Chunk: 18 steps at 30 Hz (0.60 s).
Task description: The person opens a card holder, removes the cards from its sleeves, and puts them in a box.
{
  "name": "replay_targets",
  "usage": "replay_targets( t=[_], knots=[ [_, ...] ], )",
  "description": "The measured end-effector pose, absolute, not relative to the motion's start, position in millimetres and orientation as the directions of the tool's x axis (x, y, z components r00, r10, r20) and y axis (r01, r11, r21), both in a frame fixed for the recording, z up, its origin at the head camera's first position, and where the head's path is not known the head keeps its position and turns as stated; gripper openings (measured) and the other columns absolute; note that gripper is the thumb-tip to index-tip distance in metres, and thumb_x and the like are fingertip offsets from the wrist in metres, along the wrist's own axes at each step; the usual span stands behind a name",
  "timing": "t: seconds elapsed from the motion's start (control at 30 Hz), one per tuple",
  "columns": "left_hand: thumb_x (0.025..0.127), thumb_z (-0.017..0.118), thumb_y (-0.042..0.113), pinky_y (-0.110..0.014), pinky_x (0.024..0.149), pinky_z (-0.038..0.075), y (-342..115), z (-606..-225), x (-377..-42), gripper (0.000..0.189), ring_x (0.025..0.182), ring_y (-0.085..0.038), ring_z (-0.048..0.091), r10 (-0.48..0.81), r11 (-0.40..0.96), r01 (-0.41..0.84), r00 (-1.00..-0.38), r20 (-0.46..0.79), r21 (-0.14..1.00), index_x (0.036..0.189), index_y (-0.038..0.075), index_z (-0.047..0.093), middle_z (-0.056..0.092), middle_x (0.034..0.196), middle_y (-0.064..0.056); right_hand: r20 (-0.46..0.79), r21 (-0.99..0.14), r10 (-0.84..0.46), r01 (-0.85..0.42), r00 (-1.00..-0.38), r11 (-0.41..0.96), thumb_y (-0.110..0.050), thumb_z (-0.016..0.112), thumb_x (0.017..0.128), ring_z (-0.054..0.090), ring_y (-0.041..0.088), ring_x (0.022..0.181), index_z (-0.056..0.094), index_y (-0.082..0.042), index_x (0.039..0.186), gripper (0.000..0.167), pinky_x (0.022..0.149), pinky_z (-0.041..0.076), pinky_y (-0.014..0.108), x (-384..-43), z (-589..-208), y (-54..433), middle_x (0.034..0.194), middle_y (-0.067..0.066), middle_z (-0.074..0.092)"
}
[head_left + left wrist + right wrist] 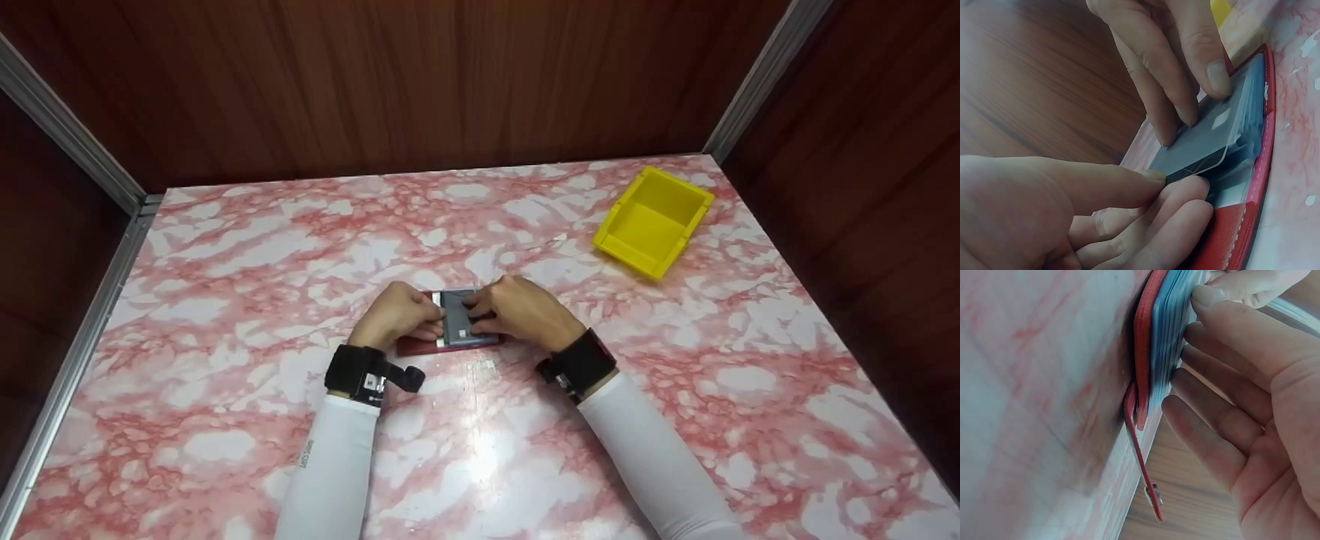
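A red card holder lies opened out on the table in front of me, with a stack of clear plastic sleeves inside. On top of the stack is a grey card with a small pale square, its dark edge toward my left hand. My left hand pinches that edge between thumb and fingers. From the other side my right hand rests its fairly straight fingertips on the card and sleeves. A strap with a metal snap sticks out from the holder in the right wrist view.
A yellow plastic bin stands at the back right of the pink-and-white marbled table. Dark wood-grain panels with metal corner strips enclose the back and both sides.
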<state>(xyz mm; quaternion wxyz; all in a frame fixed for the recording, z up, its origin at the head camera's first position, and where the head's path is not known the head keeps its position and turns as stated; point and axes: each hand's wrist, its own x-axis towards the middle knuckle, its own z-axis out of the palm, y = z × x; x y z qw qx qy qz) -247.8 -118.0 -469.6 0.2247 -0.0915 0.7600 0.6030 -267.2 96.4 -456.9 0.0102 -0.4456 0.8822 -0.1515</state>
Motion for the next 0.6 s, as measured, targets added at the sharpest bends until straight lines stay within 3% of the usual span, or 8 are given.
replay_targets(
  t=[0.37, 0.6],
  knots=[
    [0.081, 0.068, 0.007, -0.033, 0.064, 0.059, -121.3, -469.5, -248.7, 0.013, 0.064, -0.022, 0.07, 0.127, 0.293, -0.414, -0.877, -0.464, 0.862, 0.087, -0.004, 0.067, 0.069, 0.072, -0.016, 0.078, -0.315, -0.788, -0.765, -0.611, 0.562, -0.036, 0.071, 0.079, 0.065, 0.009, 0.098, 0.072, -0.02, 0.102, 0.027, 0.081, 0.056, 0.028, -268.2, -457.2, 98.6, 0.116, -0.001, 0.066],
    [0.079, 0.069, 0.006, -0.033, 0.063, 0.059, -124.4, -470.0, -249.1, 0.015, 0.064, -0.022, 0.07, 0.115, 0.285, -0.413, -0.881, -0.459, 0.865, 0.089, -0.006, 0.066, 0.07, 0.073, -0.018, 0.087, -0.264, -0.812, -0.8, -0.577, 0.539, -0.033, 0.071, 0.08, 0.064, 0.008, 0.1, 0.073, -0.017, 0.102, 0.027, 0.083, 0.055, 0.028, -268.8, -455.3, 98.8, 0.116, 0.0, 0.066]
  ],
)
